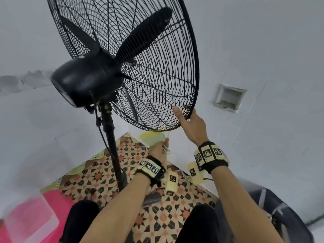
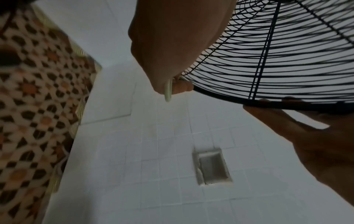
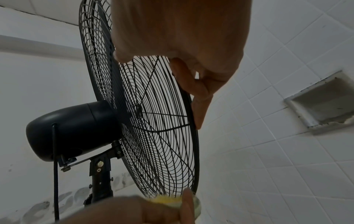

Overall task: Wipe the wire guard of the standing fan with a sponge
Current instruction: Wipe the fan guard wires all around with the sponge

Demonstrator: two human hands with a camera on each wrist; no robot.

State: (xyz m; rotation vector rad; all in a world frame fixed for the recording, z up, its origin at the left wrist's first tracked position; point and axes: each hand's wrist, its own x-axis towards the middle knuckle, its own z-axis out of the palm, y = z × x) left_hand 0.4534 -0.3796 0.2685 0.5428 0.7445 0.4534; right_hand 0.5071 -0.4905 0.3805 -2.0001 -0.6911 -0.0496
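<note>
The standing fan's black wire guard [image 1: 149, 67] is tilted, seen from behind its motor housing [image 1: 84, 81]. My left hand [image 1: 158, 149] grips a yellow-green sponge [image 1: 151, 138] just under the guard's bottom rim. The left wrist view shows the sponge [image 2: 168, 92] edge-on in my left hand [image 2: 172, 84], against the rim of the guard [image 2: 277, 53]. My right hand [image 1: 189, 123] holds the lower right rim, thumb on the rear wires and fingers round the front. In the right wrist view my right hand [image 3: 191, 75] lies along the guard [image 3: 157, 121], with the sponge [image 3: 168, 199] below.
The fan pole [image 1: 112, 146] stands on a patterned mat [image 1: 98, 178] laid over white tiles. A pink tub with a clear lid [image 1: 29, 218] sits at the lower left. A dark bag [image 1: 273, 207] lies at the lower right. A square recess [image 1: 229, 99] is set in the tiles beyond the fan.
</note>
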